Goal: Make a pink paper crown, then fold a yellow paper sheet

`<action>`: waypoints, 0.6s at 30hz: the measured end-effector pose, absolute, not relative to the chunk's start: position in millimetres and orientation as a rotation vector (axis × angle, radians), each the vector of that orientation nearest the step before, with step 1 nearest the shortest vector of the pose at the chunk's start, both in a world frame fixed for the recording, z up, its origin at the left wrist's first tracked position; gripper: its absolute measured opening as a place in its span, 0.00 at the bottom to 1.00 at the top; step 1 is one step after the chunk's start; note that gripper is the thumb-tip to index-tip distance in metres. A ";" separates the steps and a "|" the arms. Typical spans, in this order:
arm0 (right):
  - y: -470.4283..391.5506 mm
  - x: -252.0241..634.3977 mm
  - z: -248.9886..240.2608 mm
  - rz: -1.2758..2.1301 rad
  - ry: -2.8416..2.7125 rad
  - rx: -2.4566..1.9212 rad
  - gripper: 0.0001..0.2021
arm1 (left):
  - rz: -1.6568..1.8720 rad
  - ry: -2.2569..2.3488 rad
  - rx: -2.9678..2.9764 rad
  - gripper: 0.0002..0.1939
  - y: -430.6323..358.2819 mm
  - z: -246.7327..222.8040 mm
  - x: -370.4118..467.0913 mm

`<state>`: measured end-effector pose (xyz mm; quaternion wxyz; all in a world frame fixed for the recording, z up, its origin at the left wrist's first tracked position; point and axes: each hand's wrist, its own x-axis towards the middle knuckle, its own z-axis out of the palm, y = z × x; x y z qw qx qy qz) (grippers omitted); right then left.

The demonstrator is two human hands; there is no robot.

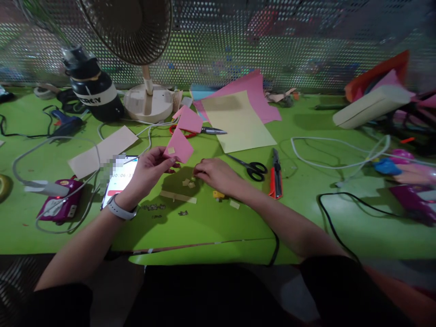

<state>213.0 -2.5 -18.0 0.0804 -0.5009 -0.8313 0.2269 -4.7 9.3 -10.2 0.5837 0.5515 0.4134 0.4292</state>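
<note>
My left hand (pixel 155 164) pinches a pink paper piece (pixel 184 147) by its lower left side; a small cream square (pixel 170 150) lies on that paper. To the right, my right hand (pixel 214 173) is low over the table with its fingertips pressed together; whatever they hold, if anything, is too small to name. Just below those fingertips are small cream pieces (pixel 188 183). A cream strip (pixel 179 196) lies nearer me, with small dark bits (pixel 183 213) below it. Beside my right wrist sits a small yellow object (pixel 218 195).
Black-handled scissors (pixel 255 170) and an orange cutter (pixel 276 177) lie right of my right hand. Red-handled scissors (pixel 184 131), a yellow sheet (pixel 240 120) and a fan (pixel 148 102) are behind. A lit phone (pixel 119 175) lies under my left forearm, near a purple box (pixel 63 200) with cables.
</note>
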 end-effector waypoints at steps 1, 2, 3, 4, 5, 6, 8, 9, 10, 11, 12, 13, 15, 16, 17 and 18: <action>-1.4 215.0 -15.7 0.641 -2.501 -1.506 0.10 | 0.995 0.967 1.294 0.12 9.4 -10.5 -4.7; -0.3 218.2 -11.7 0.617 -2.503 -1.510 0.10 | 0.991 0.971 1.298 0.12 9.6 -10.8 -4.8; 0.8 223.2 -6.0 0.609 -2.491 -1.507 0.10 | 0.991 0.979 1.300 0.12 9.8 -11.0 -4.8; 1.6 229.9 1.1 0.607 -2.466 -1.505 0.10 | 0.992 0.988 1.302 0.12 10.0 -11.1 -5.0; 1.6 238.1 9.2 0.611 -2.431 -1.508 0.11 | 0.992 0.995 1.304 0.13 10.2 -11.0 -5.1; 0.6 247.3 17.3 0.606 -2.401 -1.520 0.12 | 0.992 1.001 1.306 0.13 10.3 -10.6 -5.2; -5.2 265.8 30.6 0.564 -2.415 -1.572 0.14 | 0.984 1.003 1.307 0.13 9.9 -9.2 -5.2; -9.9 273.4 34.4 0.545 -2.472 -1.602 0.16 | 0.981 1.001 1.306 0.13 9.6 -8.2 -5.0; -15.5 279.1 36.1 0.524 -2.551 -1.622 0.19 | 0.977 0.999 1.303 0.13 9.0 -7.2 -4.7; -21.7 282.6 35.6 0.502 -2.633 -1.640 0.23 | 0.974 0.997 1.298 0.13 8.4 -6.2 -4.2; -28.0 283.7 33.3 0.479 -2.708 -1.665 0.25 | 0.971 0.995 1.292 0.13 7.8 -5.4 -3.7; -34.0 282.9 29.8 0.458 -2.771 -1.707 0.26 | 0.967 0.991 1.285 0.12 7.2 -4.9 -3.1; -43.9 277.6 20.9 0.402 -2.841 -1.813 0.22 | 0.961 0.981 1.276 0.12 6.0 -4.6 -1.9; -47.4 274.4 16.4 0.370 -2.859 -1.847 0.19 | 0.960 0.976 1.272 0.12 5.6 -4.7 -1.4; -49.8 271.6 12.2 0.334 -2.867 -1.860 0.16 | 0.959 0.973 1.270 0.12 5.2 -5.1 -0.9; -51.1 269.6 8.5 0.298 -2.870 -1.854 0.14 | 0.957 0.972 1.268 0.12 4.9 -5.4 -0.5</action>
